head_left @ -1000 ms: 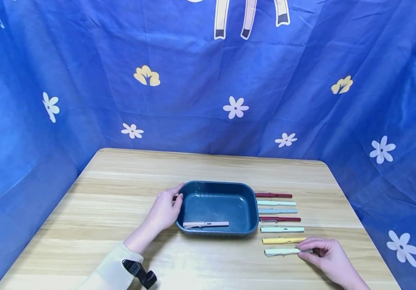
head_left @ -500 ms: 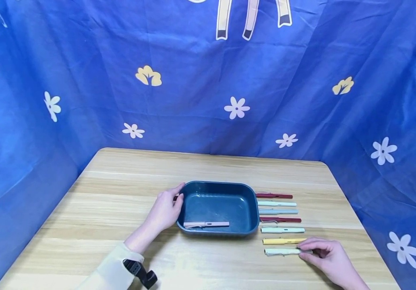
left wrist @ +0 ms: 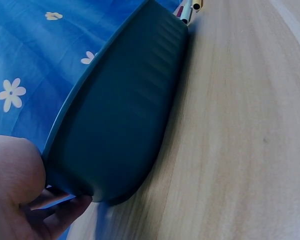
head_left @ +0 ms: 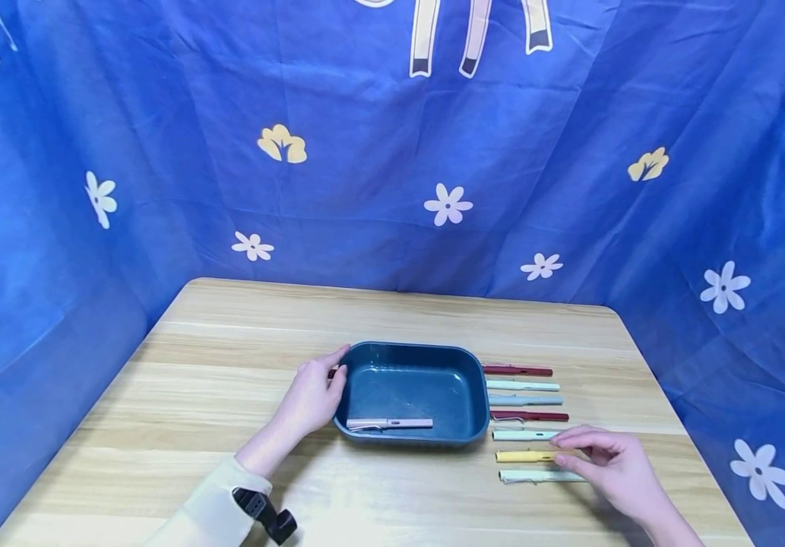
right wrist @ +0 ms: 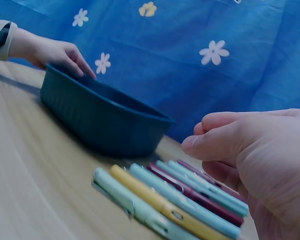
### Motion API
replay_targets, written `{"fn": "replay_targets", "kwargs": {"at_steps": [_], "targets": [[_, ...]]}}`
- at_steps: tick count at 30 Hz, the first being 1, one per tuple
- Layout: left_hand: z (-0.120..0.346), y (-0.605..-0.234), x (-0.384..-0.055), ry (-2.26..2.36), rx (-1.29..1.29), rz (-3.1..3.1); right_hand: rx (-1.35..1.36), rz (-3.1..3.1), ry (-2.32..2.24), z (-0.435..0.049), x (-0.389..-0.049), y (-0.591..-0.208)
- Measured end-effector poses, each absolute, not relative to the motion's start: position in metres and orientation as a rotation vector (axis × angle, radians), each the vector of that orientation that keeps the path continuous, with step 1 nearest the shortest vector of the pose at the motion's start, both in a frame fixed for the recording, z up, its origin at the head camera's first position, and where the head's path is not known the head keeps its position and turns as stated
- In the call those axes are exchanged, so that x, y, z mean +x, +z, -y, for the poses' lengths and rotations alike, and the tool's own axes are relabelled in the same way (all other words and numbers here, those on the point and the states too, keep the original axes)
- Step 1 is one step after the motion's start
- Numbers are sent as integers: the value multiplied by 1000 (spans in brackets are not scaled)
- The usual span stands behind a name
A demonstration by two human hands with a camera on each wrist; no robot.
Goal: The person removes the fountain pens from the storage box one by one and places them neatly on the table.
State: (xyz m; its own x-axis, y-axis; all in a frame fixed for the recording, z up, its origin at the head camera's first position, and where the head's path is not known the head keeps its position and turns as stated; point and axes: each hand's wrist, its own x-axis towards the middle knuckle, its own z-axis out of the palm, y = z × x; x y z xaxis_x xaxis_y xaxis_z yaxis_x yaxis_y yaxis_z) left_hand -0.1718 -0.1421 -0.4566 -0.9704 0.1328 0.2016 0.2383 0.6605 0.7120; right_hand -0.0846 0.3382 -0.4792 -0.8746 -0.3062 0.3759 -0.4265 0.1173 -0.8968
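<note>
My left hand grips the left end of a dark teal plastic box, its thumb over the rim; the left wrist view shows fingers against the box's outer wall. Inside, near the front wall, lies a lilac pen. My right hand hovers over the right ends of the nearest pens, fingers loosely bent and holding nothing in the right wrist view. Below and near its fingertips are a mint pen, a yellow pen and a pale green pen.
Beyond these, a dark red pen, a light blue pen, another mint pen and another dark red pen continue the row right of the box. A blue patterned curtain surrounds the wooden table.
My right hand has let go of the pale green pen and moved up and slightly away, over the yellow and mint pens. My left hand and the box have stayed put.
</note>
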Motion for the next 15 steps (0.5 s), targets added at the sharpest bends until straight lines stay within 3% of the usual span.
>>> {"fn": "replay_targets", "kwargs": {"at_steps": [15], "targets": [[143, -457, -170, -1213, -317, 2749, 956, 2168, 2006, -280, -118, -458]]}}
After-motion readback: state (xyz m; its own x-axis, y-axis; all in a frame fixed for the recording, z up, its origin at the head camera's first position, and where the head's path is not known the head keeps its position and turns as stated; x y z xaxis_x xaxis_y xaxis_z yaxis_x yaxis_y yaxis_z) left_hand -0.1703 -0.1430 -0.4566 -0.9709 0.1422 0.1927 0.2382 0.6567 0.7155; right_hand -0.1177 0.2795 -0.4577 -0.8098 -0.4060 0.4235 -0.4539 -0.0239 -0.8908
